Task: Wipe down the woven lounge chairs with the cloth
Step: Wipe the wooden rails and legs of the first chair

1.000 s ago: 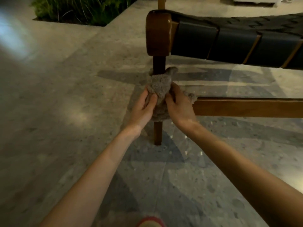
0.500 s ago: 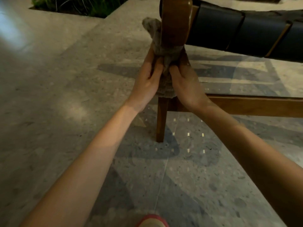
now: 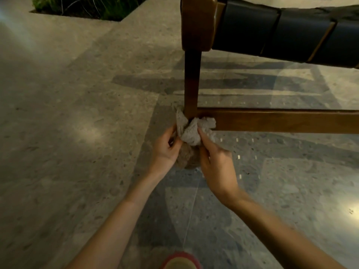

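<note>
While the cloth (image 3: 191, 133) wraps the chair leg (image 3: 191, 84), we hold on.
Soft, limp, apparently looped behind; left grip (image 3: 165, 150) and right grip (image 3: 217, 164) each clench a bunched end.

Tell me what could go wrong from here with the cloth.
1. The cloth is bunched around the chair leg at its joint with the lower rail; it may snag there.
2. The left hand and right hand grip it as a wad, so the wipe could miss the leg's far side.
</note>
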